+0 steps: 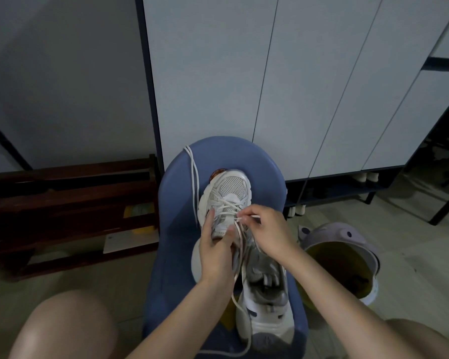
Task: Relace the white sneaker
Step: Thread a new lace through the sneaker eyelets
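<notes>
— Where are the hands?
— The left hand [214, 251] wraps the near-left side of the white sneaker [230, 203], thumb up along its side, fingers curled onto the tongue. The right hand [266, 233], just right of the sneaker's eyelets, pinches the tip of the lace [254, 216].
— And the sneaker?
— It lies toe-away on a blue stool [176, 229], its lower eyelets crossed with lace. One long strand runs left of the sneaker toward the stool's far edge; another hangs toward the person. A second sneaker [266, 307] sits just nearer.
</notes>
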